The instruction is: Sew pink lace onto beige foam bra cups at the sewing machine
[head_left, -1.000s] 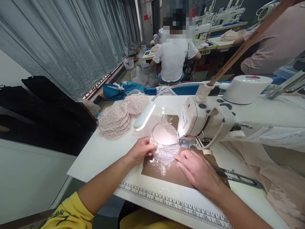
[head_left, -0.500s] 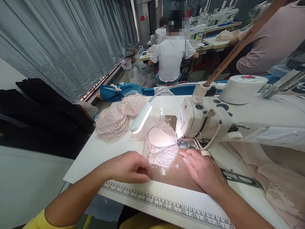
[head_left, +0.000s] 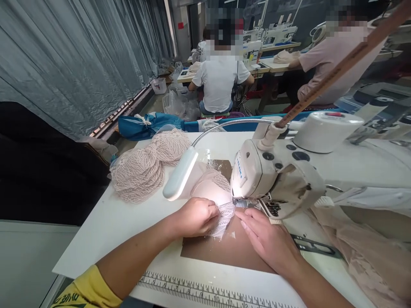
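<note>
A pale lace bra cup (head_left: 215, 197) lies under the needle of the white sewing machine (head_left: 272, 175). My left hand (head_left: 196, 217) is closed in a pinch on the cup's lower lace edge. My right hand (head_left: 267, 238) lies flat on the brown plate (head_left: 231, 250) just right of the lace, with its fingertips near the presser foot and its fingers stretched out. A small white lamp (head_left: 180, 179) on a bendy neck shines onto the cup.
A stack of lace cups (head_left: 146, 169) sits at the table's left back. Black snips (head_left: 316, 248) lie right of my right hand, with pink fabric (head_left: 369, 261) beyond them. A printed ruler (head_left: 205, 291) runs along the table's front edge. Other people sit at machines behind.
My left hand went back from the table front to the lace and pinched its lower edge. The cup is folded tighter against the needle. My right hand slid slightly towards the presser foot.
</note>
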Tool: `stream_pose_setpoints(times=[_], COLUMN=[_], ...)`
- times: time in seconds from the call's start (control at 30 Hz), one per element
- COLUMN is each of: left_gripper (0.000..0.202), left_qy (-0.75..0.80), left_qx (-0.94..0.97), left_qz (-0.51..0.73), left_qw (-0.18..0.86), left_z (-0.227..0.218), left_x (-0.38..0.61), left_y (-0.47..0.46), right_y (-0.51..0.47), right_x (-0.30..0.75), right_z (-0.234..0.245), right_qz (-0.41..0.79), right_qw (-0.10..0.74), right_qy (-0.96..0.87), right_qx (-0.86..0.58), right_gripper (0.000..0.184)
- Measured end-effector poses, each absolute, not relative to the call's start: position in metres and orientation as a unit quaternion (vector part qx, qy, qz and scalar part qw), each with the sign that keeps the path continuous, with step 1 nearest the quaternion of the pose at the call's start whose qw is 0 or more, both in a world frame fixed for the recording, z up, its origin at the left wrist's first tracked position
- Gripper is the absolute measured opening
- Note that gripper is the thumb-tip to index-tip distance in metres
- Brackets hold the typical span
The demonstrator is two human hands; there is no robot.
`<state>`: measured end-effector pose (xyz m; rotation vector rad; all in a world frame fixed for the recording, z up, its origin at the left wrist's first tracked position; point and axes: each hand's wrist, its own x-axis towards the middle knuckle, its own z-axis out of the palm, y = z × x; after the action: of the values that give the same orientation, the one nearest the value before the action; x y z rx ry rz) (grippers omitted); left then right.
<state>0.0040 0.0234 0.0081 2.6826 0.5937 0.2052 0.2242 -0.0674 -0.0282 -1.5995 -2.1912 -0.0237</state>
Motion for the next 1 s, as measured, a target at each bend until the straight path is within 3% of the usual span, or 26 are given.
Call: stream_pose_setpoints(times=[0.2,0.33,0.47,0.7,1.0], left_gripper=[0.019,0.019,0.016,0.040,0.047], left_qy=[0.235,0.221,0.171,0.072,0.107], left_qx=[0.922,0.920,0.944,0.985,0.984], left_qz=[0.102,0.122,0.143,0.099,0.099], left_qw=[0.291,0.298,0.245,0.122,0.106], left_z=[0.008,0.007,0.010,0.003,-0.002], left_x=[-0.001,-0.001,0.002,0.008,0.005], left_y=[0.026,0.027,0.030,0.034,0.027], right_y=[-0.067,-0.064,-0.062,-0.070,-0.070], right_x=[0.226,0.223,0.217,0.216,0.219], right_z=[-0.029,-0.024,-0.021,-0.022,-0.028], right_qz=[-0.008,-0.004,-0.013,-0.064,-0.070], right_qw=[0.207,0.161,0.138,0.158,0.168], right_qy=[-0.799,-0.832,-0.837,-0.827,-0.825], right_qx=[-0.565,-0.530,-0.529,-0.536,-0.535], right_gripper=[0.037,0.042,0.043,0.045,0.042])
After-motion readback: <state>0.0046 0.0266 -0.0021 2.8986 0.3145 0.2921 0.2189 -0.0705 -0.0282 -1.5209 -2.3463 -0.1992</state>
